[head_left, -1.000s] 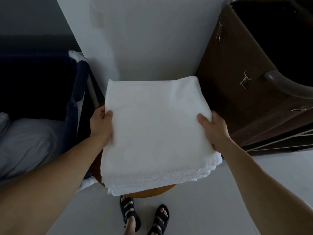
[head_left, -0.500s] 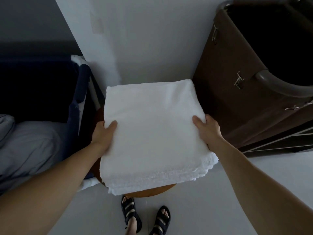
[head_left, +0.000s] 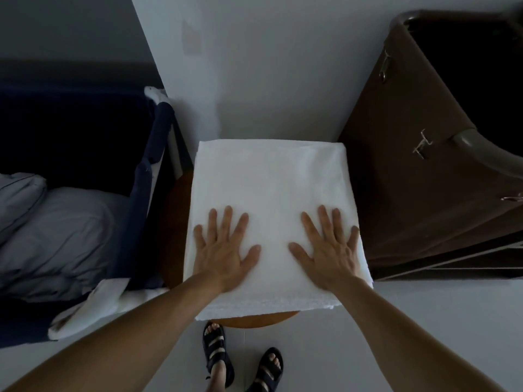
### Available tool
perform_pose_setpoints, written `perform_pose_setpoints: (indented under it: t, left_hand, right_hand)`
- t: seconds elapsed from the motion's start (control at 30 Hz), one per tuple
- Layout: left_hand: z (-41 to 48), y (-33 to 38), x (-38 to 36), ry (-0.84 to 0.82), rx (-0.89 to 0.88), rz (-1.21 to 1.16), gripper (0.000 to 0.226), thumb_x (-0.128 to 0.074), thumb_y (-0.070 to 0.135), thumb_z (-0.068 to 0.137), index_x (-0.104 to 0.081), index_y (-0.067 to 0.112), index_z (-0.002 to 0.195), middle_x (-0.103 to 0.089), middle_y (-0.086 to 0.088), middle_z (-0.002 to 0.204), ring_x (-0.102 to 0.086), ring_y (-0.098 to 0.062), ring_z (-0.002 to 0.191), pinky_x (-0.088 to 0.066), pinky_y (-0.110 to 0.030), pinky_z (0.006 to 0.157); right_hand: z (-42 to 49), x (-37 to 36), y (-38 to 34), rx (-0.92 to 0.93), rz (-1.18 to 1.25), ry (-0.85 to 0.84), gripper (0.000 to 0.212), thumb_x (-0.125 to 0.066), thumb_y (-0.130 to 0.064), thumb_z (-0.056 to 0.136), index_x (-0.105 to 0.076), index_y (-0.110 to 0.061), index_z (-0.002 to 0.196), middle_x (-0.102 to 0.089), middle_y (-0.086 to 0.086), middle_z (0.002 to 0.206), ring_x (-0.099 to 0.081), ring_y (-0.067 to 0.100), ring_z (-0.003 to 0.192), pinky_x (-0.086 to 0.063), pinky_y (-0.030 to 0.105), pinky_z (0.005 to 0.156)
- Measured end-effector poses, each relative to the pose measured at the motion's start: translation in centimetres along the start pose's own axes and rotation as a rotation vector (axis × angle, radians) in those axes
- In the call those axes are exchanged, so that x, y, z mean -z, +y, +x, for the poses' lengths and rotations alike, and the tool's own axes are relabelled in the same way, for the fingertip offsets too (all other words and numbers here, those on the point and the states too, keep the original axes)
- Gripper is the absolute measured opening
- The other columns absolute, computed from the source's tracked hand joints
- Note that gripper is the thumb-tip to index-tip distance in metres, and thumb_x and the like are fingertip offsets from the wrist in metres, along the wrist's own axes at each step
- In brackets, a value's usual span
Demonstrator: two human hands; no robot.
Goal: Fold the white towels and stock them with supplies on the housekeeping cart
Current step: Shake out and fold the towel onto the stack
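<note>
On the round wooden stool (head_left: pixel 256 323), left hand (head_left: pixel 225 251) and right hand (head_left: pixel 328 250) press flat, fingers spread, on the folded towel (head_left: pixel 271 179).

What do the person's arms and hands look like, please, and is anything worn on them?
The left forearm and right forearm are bare, and no sleeve shows anywhere in the frame. The left hand and right hand are ungloved. No watch, bracelet or ring is visible on the wrists or fingers.
</note>
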State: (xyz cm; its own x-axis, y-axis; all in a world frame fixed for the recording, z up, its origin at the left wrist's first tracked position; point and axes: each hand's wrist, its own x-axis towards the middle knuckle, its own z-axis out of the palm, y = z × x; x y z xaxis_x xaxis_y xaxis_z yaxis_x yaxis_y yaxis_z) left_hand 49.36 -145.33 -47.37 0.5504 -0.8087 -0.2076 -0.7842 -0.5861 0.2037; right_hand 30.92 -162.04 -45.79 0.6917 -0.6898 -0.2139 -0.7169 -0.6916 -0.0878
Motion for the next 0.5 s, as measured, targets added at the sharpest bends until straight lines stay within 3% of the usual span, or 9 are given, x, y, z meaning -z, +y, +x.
perform_pose_setpoints:
  t: [0.2, 0.4, 0.5]
  left_hand:
    - [0.1, 0.2, -1.8, 0.036, 0.020, 0.043, 0.079, 0.011, 0.078, 0.082, 0.027, 0.039, 0.149, 0.031, 0.001, 0.161, 0.033, -0.030, 0.146, 0.013, -0.060, 0.116]
    - [-0.5, -0.3, 1.4, -0.101, 0.000, 0.063, 0.085, 0.008, 0.077, 0.079, 0.020, 0.036, 0.153, 0.029, 0.000, 0.162, 0.031, -0.033, 0.146, 0.010, -0.063, 0.117]
    - [-1.4, -2.3, 4.0, -0.081, 0.009, 0.126, 0.082, 0.006, 0.076, 0.084, 0.021, 0.035, 0.153, 0.030, 0.001, 0.162, 0.031, -0.033, 0.146, 0.009, -0.063, 0.116]
  right_hand:
    - [0.0, -2.3, 0.1, -0.013, 0.001, 0.093, 0.077, 0.001, -0.083, 0.086, 0.010, -0.046, 0.154, 0.013, -0.004, 0.167, 0.021, 0.024, 0.151, 0.009, 0.059, 0.119]
    - [-0.2, 0.3, -0.5, 0.002, -0.017, 0.030, 0.086, 0.010, -0.085, 0.079, 0.007, -0.045, 0.155, 0.017, -0.005, 0.166, 0.024, 0.024, 0.151, 0.015, 0.061, 0.117]
    - [0.3, 2.6, -2.9, 0.056, -0.023, 0.084, 0.087, 0.013, -0.085, 0.077, 0.012, -0.045, 0.154, 0.024, -0.006, 0.164, 0.027, 0.023, 0.150, 0.022, 0.061, 0.113]
